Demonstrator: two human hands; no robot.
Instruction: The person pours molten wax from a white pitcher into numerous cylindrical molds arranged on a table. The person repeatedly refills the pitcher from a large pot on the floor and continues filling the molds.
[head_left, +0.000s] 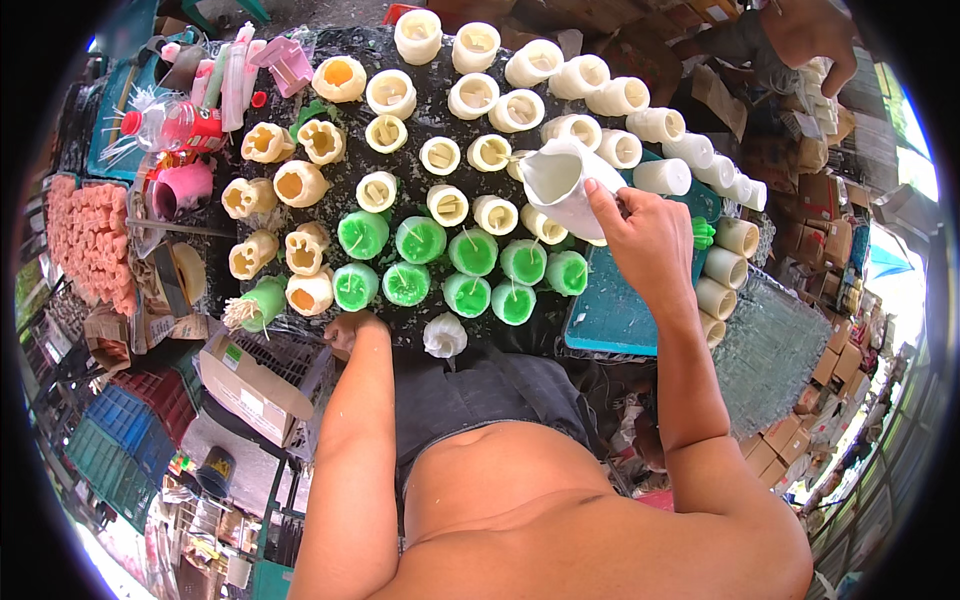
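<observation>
My right hand (649, 232) is closed on a white pitcher (574, 184), its spout turned left over rows of cream wax candle shells. Just left of the spout stands a cream shell with a wick (489, 153). Several green-filled candles (474, 252) with wicks stand in two rows nearer my body. Fluted cream shells (304, 248) with orange insides are at the left. My left hand (352, 330) rests at the table's near edge, below an orange-lined shell (310, 292); its fingers are partly hidden. A white swirled candle (445, 335) stands by the near edge.
A green candle with a bundle of wicks (257, 304) lies near left. A plastic bottle (176, 126) and a pink cup (182, 190) lie farther left, beside stacked salmon-coloured pieces (90, 240). A teal tray (611, 307) is under my right forearm. Another person's hand (808, 37) is at upper right.
</observation>
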